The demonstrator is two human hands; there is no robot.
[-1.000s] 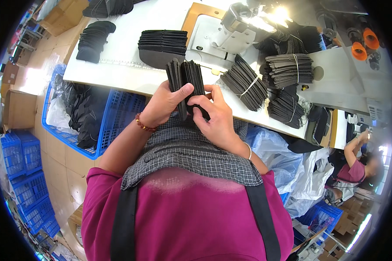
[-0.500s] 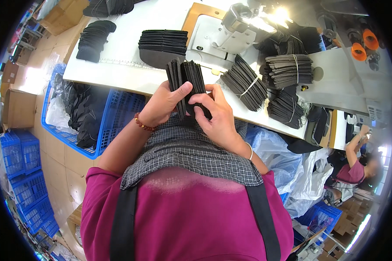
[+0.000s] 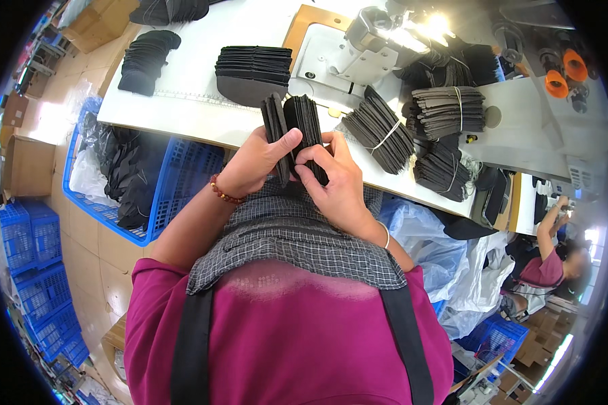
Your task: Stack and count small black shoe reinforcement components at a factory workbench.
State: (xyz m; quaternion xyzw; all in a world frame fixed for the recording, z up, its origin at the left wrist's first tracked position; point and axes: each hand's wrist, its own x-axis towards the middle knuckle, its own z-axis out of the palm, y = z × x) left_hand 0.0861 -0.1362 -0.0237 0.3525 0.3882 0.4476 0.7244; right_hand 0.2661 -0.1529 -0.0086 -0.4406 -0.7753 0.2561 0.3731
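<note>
Over my lap, at the table's near edge, I hold a stack of thin black fabric pieces (image 3: 305, 116), split by a gap into two parts. My left hand (image 3: 258, 159) is wrapped round the left part, thumb lying across its near face. Round the right part my right hand (image 3: 331, 172) is closed, with thumb and forefinger bent together at its edge. Just beyond my hands, on the white table, lies a neat stack of dark pieces (image 3: 252, 73). Bundles tied with pale bands lie to the right, the nearest tied bundle (image 3: 380, 129) slanting toward me.
A sewing machine (image 3: 366, 50) with a lit lamp stands at the back. Another black stack (image 3: 148, 62) lies far left on the table. A blue crate (image 3: 157, 196) with dark scraps stands below left. Clear plastic bags (image 3: 429, 236) hang at the right. A person (image 3: 546, 266) works far right.
My right thumb and forefinger have drawn closer together at the edge of the right part. Both hands and the stack have otherwise barely moved.
</note>
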